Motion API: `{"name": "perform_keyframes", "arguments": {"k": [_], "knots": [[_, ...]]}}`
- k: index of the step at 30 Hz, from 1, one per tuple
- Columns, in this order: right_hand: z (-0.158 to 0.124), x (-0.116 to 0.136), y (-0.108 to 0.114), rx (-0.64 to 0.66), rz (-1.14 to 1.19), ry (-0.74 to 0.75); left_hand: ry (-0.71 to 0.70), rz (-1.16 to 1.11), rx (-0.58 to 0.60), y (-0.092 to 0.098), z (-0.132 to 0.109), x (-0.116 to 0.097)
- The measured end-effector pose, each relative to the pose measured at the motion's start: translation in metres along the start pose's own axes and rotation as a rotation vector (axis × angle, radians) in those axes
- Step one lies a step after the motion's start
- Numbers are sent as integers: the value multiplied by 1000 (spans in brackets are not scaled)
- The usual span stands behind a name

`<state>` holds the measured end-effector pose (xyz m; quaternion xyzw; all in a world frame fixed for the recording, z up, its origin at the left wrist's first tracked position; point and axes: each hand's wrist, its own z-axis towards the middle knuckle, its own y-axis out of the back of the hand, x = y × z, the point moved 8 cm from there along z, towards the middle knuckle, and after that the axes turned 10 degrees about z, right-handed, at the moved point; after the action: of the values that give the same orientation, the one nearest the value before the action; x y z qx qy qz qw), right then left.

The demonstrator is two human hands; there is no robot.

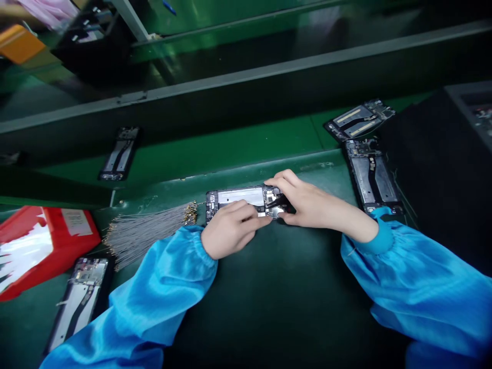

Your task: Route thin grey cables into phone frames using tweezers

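Observation:
An opened phone chassis lies flat on the dark green mat, its silver inner plate facing up. My left hand rests on its near edge with fingers curled and pinched toward the right end of the board. My right hand grips the chassis's right end, fingers wrapped over the circuit area. Both arms wear blue sleeves. What the left fingertips pinch is too small to make out.
A bundle of thin grey cables lies left of the chassis. A red box and another phone chassis sit at the lower left. Two more chassis lie at the right, one on the conveyor belt behind.

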<state>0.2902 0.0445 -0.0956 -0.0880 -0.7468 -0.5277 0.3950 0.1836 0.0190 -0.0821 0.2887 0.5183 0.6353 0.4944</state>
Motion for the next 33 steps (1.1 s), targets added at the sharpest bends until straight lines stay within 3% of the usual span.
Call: {"name": "perform_keyframes", "arguments": {"k": [5,15,33], "knots": [[0,-1,1,3,-16,-5,1,-74,5,-3,-7,11],[7,0,0,55,-76,-93,11,-54,-22,-4,-5,10],[9,-3,-1,48,-78,-117,8,-53,4,-4,-5,8]]}}
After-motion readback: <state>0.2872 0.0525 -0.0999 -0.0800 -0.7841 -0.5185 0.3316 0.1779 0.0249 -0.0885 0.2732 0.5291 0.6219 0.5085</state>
